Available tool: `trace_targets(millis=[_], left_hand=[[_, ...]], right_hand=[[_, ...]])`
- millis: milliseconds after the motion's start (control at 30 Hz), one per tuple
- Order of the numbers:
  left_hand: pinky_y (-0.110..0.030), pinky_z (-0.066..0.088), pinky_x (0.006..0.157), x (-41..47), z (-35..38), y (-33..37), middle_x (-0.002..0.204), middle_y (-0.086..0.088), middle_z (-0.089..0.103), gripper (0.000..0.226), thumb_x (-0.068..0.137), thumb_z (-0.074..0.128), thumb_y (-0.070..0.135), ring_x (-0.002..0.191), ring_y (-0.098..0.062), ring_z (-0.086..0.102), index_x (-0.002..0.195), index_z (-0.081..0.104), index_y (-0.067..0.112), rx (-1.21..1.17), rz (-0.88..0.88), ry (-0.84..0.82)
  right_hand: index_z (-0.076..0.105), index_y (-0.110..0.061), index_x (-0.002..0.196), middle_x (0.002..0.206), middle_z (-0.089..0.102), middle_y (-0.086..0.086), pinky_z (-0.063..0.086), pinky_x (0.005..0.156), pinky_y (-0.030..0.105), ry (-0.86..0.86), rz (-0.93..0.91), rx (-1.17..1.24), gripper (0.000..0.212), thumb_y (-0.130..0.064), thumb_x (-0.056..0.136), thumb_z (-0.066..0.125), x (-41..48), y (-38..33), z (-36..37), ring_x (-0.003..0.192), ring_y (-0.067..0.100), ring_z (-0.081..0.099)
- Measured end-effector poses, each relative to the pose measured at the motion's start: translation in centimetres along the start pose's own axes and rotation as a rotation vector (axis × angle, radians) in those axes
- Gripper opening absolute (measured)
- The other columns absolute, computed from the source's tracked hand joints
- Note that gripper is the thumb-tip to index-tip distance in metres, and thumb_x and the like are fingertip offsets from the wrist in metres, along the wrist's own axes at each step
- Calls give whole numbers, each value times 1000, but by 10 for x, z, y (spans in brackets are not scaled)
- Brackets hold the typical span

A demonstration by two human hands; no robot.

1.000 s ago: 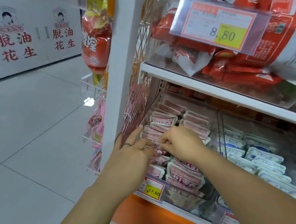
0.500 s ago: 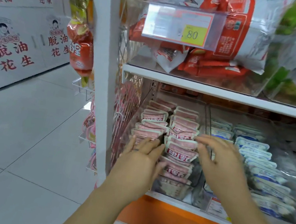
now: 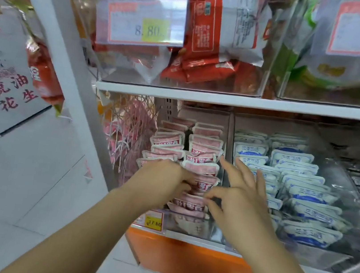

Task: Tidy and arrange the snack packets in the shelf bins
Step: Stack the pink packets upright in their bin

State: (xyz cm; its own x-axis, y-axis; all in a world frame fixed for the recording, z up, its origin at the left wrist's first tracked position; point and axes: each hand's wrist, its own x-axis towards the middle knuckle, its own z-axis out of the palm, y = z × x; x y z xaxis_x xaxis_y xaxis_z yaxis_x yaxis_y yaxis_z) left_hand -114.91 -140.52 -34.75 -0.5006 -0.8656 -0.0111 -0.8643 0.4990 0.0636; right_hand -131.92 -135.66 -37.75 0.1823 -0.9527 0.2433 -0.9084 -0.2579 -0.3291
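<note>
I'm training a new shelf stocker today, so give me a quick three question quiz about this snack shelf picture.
1. True or false: the pink packets sit left of the blue packets.
2. Which price shows on the tag just below the pink packets? A 8.80, B 17.60, C 12.50.
3. Fill in: the right hand has its fingers ___ (spread or fisted).
Key: 1 true; 2 B; 3 spread.
</note>
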Motion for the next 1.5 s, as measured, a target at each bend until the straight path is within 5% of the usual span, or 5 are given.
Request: trace_targets(millis=[333, 800, 1033, 1233, 1500], left_hand=[[-30, 45, 67, 17, -11, 4, 92, 0, 69, 20, 92, 56, 25, 82, -21, 60, 108, 67, 24, -3, 150, -222], [-30, 31, 52, 5, 26, 4, 64, 4, 44, 18, 100, 40, 16, 58, -18, 47, 114, 51, 19, -211, -17, -19], [-27, 40, 87, -25, 22, -1, 119, 6, 59, 35, 101, 37, 35, 105, -13, 54, 135, 43, 31, -344, 40, 53], [-37, 27, 108, -45, 36, -12, 144, 10, 43, 51, 94, 28, 52, 131, -16, 40, 142, 37, 38, -36, 83, 80], [-38, 48, 87, -14, 35, 0, 122, 4, 63, 33, 95, 53, 24, 109, -19, 60, 128, 60, 25, -199, 34, 145]], right_hand=[[74, -26, 68, 151, 34, 8, -5, 112, 39, -18, -56, 122, 12, -21, 79, 74, 3, 4, -1, 144, 32, 20], [73, -24, 79, 159, 15, 1, -18, 109, 32, 7, -79, 56, 13, -24, 87, 63, 2, 1, -3, 148, 21, 3], [77, -29, 84, 140, 50, 12, 8, 110, 53, 44, -33, 44, 20, -21, 67, 84, -8, 0, -3, 133, 35, 42], [71, -42, 99, 157, 17, -8, -17, 112, 47, -34, -120, 28, 16, -40, 84, 66, -18, -2, -8, 147, 20, 1], [69, -30, 56, 71, 68, -15, -10, 113, 44, 269, -107, -90, 24, -13, 57, 87, 2, -6, 7, 111, 32, 60]])
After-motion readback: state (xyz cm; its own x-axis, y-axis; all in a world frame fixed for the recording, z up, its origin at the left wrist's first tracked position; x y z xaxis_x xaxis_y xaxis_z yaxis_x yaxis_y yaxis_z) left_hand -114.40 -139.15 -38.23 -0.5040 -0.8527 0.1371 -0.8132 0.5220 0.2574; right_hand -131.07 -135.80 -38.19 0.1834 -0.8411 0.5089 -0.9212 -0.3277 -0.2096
